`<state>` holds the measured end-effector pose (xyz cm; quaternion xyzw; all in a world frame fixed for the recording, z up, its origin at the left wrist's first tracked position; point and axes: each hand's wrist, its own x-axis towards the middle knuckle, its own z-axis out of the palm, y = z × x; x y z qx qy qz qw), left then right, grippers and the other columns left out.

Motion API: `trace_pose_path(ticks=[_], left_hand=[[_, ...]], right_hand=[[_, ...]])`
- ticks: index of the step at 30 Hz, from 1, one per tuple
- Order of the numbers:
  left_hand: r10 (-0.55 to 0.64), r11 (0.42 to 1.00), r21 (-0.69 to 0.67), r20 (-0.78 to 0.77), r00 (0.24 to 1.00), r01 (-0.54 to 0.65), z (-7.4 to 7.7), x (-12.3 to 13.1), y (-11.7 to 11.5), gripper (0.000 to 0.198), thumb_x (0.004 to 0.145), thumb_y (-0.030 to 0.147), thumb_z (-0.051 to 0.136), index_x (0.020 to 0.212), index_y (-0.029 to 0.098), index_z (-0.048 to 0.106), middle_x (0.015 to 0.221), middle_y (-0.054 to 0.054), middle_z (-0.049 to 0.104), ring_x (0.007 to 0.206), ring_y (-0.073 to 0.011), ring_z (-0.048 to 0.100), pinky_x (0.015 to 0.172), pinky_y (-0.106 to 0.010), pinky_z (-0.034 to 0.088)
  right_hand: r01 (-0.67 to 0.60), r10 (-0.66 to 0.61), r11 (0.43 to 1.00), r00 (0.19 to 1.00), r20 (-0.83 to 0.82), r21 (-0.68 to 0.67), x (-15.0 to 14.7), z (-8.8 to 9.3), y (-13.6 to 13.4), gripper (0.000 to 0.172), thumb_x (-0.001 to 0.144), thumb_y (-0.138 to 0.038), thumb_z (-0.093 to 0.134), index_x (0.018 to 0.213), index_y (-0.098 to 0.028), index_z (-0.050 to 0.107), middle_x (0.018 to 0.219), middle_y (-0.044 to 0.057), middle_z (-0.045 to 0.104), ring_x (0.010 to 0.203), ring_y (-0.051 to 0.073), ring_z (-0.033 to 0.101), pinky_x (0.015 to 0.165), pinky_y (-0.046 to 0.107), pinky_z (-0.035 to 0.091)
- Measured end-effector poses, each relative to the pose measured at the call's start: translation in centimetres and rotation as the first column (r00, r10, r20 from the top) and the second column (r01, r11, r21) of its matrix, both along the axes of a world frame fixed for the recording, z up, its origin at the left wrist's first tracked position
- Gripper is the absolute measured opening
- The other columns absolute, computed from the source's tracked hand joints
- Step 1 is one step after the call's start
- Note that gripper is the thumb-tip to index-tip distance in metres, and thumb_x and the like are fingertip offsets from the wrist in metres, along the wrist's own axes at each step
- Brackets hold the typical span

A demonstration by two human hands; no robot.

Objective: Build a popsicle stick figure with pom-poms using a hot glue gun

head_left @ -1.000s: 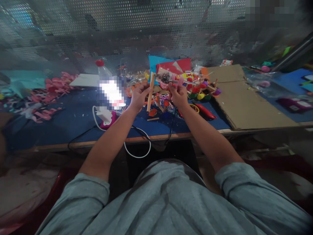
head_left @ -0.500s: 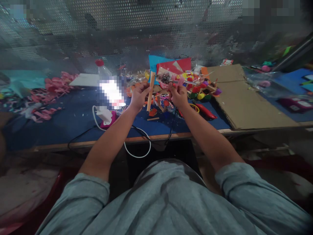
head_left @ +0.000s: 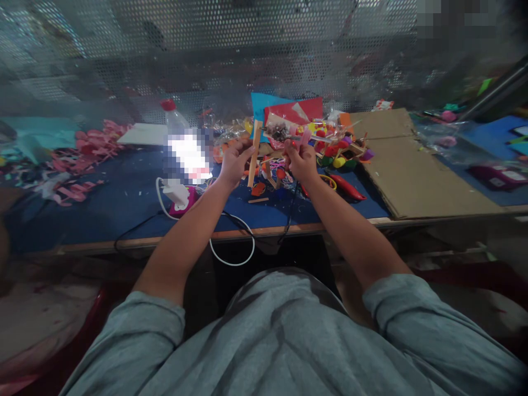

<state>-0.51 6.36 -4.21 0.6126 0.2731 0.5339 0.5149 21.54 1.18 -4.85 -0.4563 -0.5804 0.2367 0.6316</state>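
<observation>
Both my hands are raised over the blue table top. My left hand is closed, its fingers pinching a light wooden stick that stands nearly upright. My right hand is closed too, pinching something small and pinkish close to the stick; I cannot make it out. Between and beyond the hands lies a heap of small colourful craft pieces, with a red and a blue paper sheet behind it.
A clear bottle with a red cap stands left of the hands. A white charger with its cable lies near the table's front edge. Pink cut-outs cover the left; a cardboard sheet lies at the right.
</observation>
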Motion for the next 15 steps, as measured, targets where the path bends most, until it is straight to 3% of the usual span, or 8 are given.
trace_pose_path(ticks=[8,15], left_hand=[[0.015,1.000,-0.015,0.014,1.000,-0.015,0.22,0.14,-0.31,0.042,0.086,0.054,0.089,0.110,0.022,0.075,0.087,-0.003,0.075,0.059,-0.0109,0.065,0.052,-0.024,0.054],[0.020,1.000,-0.018,0.010,1.000,-0.020,0.29,0.07,-0.30,0.043,0.086,0.053,0.089,0.111,0.021,0.075,0.087,-0.003,0.074,0.059,-0.0111,0.065,0.054,-0.025,0.055]], right_hand=[[-0.007,0.008,1.000,1.000,-0.015,0.004,-0.02,-0.13,0.03,0.073,0.089,-0.095,0.056,0.069,-0.025,0.065,0.046,-0.004,0.050,0.042,0.013,0.050,0.048,0.031,0.037],[-0.003,0.003,1.000,1.000,-0.018,0.007,-0.04,-0.10,-0.02,0.066,0.090,-0.090,0.062,0.089,-0.026,0.076,0.050,-0.005,0.047,0.047,0.014,0.052,0.047,0.029,0.037]])
